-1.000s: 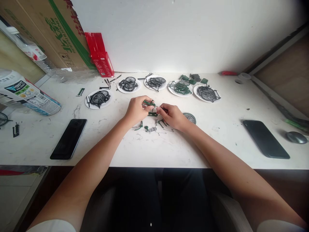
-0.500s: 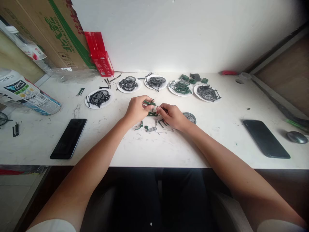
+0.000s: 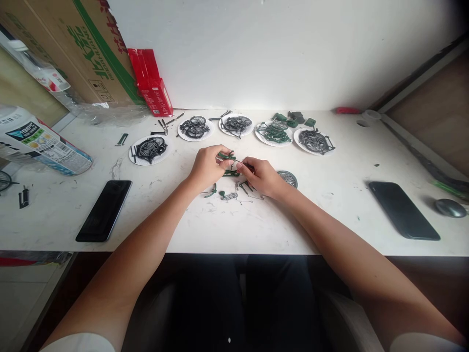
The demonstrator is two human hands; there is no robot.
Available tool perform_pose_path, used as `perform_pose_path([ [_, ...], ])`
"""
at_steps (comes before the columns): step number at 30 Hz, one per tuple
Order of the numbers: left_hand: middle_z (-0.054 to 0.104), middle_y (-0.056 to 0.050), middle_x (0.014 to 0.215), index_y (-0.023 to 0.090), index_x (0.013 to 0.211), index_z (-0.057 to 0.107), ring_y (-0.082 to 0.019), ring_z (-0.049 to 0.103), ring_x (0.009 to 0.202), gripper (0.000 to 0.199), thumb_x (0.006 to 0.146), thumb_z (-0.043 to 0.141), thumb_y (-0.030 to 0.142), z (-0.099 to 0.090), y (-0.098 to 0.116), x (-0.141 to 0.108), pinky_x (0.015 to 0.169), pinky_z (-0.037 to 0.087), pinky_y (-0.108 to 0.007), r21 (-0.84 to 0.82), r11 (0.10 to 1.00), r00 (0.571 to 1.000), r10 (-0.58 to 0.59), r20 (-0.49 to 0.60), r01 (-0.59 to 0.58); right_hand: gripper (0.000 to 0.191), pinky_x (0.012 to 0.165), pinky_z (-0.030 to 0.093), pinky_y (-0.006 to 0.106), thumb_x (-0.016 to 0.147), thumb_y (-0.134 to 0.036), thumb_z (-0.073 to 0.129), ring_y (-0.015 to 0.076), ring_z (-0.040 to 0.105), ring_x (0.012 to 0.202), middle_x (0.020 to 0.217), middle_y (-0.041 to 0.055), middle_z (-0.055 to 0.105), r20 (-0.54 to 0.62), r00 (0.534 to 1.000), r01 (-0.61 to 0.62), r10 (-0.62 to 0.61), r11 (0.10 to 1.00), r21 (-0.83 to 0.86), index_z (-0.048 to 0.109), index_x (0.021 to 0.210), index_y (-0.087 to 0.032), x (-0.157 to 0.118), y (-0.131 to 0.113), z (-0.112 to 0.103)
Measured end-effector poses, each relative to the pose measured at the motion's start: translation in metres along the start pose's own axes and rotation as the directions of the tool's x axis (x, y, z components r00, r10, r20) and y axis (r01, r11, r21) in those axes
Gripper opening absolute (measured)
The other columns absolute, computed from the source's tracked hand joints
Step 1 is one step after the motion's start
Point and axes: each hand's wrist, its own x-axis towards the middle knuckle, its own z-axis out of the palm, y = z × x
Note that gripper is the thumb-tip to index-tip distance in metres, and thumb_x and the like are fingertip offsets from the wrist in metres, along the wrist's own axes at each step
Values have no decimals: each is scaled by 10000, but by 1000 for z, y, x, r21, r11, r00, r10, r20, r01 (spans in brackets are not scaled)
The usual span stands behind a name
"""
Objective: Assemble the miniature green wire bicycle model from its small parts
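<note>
Green model part [image 3: 225, 156], apparently off a miniature bicycle, is up above the white table [image 3: 322, 215], centre of scene, just beyond the loose pieces. Left hand [image 3: 208, 166]: thumb and fingers pinched narrow on it, probably to steady something so small while its near right end is left free. Right hand [image 3: 259, 172]: fingers closed round a slim dark tool [image 3: 250, 166], its thin shaft pointing left to the part. Whether the tip touches, cannot tell. Low grip near the shaft likely gives finer control.

Under and near the hands: another green piece [image 3: 231, 173], a curved green strip [image 3: 211, 191], a small green saddle-like piece [image 3: 222, 194], a silver rack [image 3: 230, 196]. Spread singly, perhaps so each can be picked out. Spoked wheel [image 3: 288, 179] lies flat, right, partly behind the right wrist.

Far side: five paper plates, the leftmost [image 3: 166, 155] with black wheels and frames, one [image 3: 261, 139] with green parts; presumably kept sorted by set. Phone [image 3: 104, 211] near left, well apart from the small pieces
</note>
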Motion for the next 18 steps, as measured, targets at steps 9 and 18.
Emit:
perform_pose_path([
  [9,830,-65,1057,197,1022,796,-227,783,966,183,840,795,180,1,-1,0,845,649,-355,4,1000,1000,3,-2,-3,444,625,374,314,1083,-570,502,164,508,619,641,1,578,-5,1000,7,-7,1000,-7,659,907,-194,-1,0,1],
  [18,831,-63,1050,197,1018,795,-231,784,964,184,838,795,159,0,3,0,841,648,-353,18,1000,1000,-1,2,1,390,618,348,311,1085,-514,516,149,460,602,645,-7,564,-5,1000,0,-1,999,-42,602,862,-206,-1,-1,0],
])
